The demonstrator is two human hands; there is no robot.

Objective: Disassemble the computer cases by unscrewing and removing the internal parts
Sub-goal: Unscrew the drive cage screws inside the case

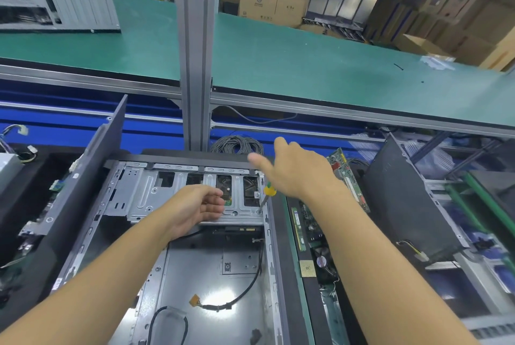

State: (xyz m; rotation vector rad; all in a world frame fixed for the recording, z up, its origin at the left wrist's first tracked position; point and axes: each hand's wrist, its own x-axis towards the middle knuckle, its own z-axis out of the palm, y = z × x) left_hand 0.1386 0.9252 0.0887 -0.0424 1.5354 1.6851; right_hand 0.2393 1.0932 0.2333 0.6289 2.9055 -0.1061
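Bench (278, 52) | drive cage (145, 194) at left hand (195, 211); screwdriver (267, 194) just beside right hand (298, 172)

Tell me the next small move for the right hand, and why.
Likely lower the right hand onto the screwdriver and grip its yellow handle. That hand is open and blurred above it, holding nothing, while the tool leans with its tip at a corner of the drive cage, where the left hand curls its fingers at the front edge.
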